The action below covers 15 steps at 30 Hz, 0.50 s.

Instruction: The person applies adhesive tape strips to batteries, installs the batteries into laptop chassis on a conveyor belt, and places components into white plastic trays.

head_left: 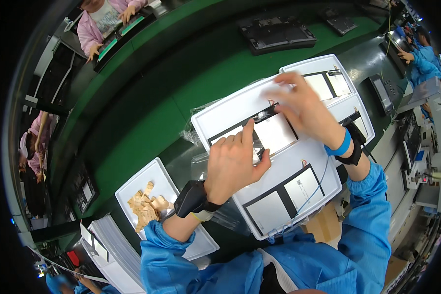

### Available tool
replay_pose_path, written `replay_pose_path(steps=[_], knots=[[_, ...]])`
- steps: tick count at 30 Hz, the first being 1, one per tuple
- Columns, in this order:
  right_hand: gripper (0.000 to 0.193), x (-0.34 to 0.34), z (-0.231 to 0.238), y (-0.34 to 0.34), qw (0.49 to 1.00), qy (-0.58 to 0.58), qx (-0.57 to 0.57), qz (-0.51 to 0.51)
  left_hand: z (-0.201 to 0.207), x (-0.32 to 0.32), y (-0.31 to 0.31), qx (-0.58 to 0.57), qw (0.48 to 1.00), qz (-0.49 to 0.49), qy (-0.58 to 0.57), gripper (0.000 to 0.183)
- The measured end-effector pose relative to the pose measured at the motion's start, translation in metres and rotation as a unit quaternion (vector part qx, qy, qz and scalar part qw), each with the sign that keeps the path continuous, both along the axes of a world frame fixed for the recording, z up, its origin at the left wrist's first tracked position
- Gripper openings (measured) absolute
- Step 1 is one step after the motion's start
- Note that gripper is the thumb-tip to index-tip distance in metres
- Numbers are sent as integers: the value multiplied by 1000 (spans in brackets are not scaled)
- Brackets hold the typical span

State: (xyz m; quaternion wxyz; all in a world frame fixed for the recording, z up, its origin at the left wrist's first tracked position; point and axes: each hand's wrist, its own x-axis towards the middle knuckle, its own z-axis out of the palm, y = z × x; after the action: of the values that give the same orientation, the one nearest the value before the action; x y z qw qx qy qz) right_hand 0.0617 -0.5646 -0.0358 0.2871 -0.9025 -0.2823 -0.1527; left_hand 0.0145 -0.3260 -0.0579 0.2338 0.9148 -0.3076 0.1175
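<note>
A flat battery pack (275,133), silver with black edging and a short lead, lies in a white tray (220,115) in front of me. My left hand (232,159) rests over its left part, index finger stretched onto the black strip and thumb apart. Above the pack's right end, my right hand (306,105) is raised, its fingertips smeared by motion; whether they hold anything cannot be made out. Clear film glints near the left fingertips. Closer to me, a second battery pack (284,198) lies in another white tray (330,183), with a blue cord crossing it.
Left of my left forearm, a white tray (127,188) holds crumpled tan paper pieces (144,208). Stacked white trays (115,250) stand at lower left. More battery packs (326,85) lie in trays at right. Dark device housings (279,34) sit across the green bench. Co-workers are nearby.
</note>
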Motion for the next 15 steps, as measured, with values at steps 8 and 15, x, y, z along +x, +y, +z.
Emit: replay_pose_path(steps=[8,15], knots=[[28,-42,27,-6,1000,9,-15,9,12,-9,2,-20,1000,1,9,82],[27,-108,43,25,915,276,285,74,56,-57,-9,-93,988,-76,-96,117]])
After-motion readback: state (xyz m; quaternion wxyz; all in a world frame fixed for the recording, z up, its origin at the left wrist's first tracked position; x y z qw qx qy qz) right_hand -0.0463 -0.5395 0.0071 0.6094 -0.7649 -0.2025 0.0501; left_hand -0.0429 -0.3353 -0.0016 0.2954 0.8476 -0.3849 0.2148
